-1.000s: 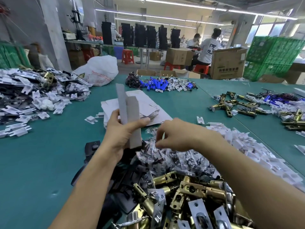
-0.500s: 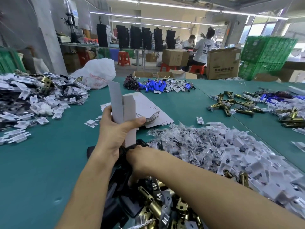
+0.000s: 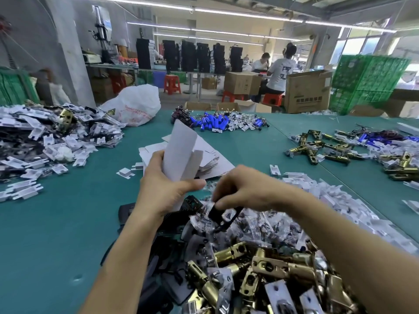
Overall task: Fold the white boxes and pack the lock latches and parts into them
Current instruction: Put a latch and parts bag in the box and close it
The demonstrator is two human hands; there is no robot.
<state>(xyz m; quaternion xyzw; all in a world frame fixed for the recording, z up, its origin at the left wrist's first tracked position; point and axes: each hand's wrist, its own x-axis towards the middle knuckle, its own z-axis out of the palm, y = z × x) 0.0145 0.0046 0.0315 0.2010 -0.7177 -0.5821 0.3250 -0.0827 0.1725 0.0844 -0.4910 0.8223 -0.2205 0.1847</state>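
Note:
My left hand point(image 3: 165, 186) grips a partly folded white box point(image 3: 181, 152), held upright above the green table point(image 3: 56, 223). Just to its right, my right hand point(image 3: 244, 191) pinches a black strike plate point(image 3: 224, 217) lifted over the heap of parts. Brass lock latches point(image 3: 260, 273) lie piled at the bottom centre, with black plates point(image 3: 167, 264) to their left and clear bags of small parts point(image 3: 260, 230) behind. A stack of flat white box blanks point(image 3: 210, 164) lies behind my hands.
White plastic pieces are heaped at the left point(image 3: 45, 141) and right point(image 3: 340, 200). More brass latches point(image 3: 328, 150) lie at the far right, blue parts point(image 3: 217, 123) and a white bag point(image 3: 136, 105) at the back. People sit beyond the table among cardboard boxes point(image 3: 306, 91).
My right hand went down into the black parts under the box and has come up to the right holding a black plate. The white box has tilted in my left hand.

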